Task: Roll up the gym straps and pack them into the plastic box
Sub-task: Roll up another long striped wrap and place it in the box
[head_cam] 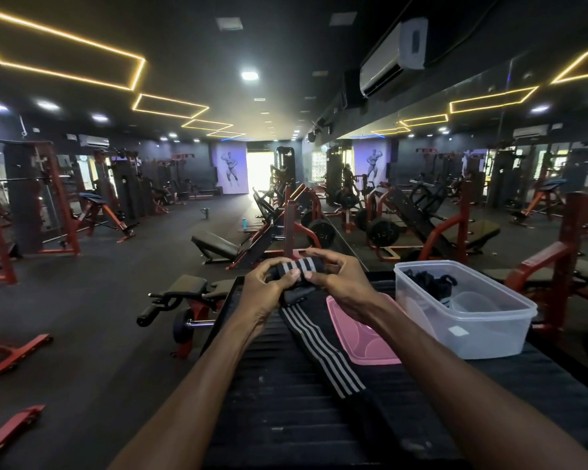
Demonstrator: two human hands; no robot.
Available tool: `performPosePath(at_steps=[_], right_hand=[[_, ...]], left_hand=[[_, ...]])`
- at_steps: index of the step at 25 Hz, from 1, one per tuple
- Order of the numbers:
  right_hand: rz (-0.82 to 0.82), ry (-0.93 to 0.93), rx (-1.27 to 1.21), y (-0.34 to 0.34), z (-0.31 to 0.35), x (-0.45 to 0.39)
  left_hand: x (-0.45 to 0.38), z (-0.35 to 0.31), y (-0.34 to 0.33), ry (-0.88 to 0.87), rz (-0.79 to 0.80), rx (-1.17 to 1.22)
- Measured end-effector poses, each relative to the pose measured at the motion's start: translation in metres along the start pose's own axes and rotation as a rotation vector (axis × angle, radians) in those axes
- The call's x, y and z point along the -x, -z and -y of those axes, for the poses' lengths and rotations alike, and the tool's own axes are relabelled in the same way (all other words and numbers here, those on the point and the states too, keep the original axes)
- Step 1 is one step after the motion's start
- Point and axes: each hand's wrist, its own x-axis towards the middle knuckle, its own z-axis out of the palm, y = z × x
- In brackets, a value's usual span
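A black gym strap with grey stripes lies along the dark ribbed platform and runs up into a small roll between my hands. My left hand grips the left end of the roll, thumb on top. My right hand pinches the right end with curled fingers. The clear plastic box stands open to the right, with dark rolled straps inside at its far end.
A pink lid lies flat between the strap and the box. Red and black gym machines, benches and weight plates fill the floor ahead and to the left. A mirror wall runs along the right.
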Motion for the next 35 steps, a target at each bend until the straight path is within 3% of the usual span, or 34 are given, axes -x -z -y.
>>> performPosePath(at_steps=[5,10,14,23,29,35], right_hand=[[-0.260,0.106,0.401,0.000,-0.003,0.010],[-0.077,0.049,0.514,0.008,-0.009,0.024],[-0.061,0.009,0.499,0.023,-0.011,0.022],[-0.151,0.061,0.246,0.072,-0.005,0.021],[-0.269,0.217,0.443,0.096,-0.013,0.013],[-0.178,0.231,0.591,0.116,-0.013,0.013]], left_hand=[[-0.002,0.007,-0.012,-0.055,-0.162,-0.087],[-0.002,0.010,-0.031,-0.027,-0.224,-0.119],[-0.003,0.013,-0.045,0.025,-0.253,-0.118],[0.002,0.009,-0.078,0.202,-0.075,-0.103],[0.002,0.006,-0.106,0.189,0.114,-0.296],[0.003,0.003,-0.122,0.215,0.212,-0.408]])
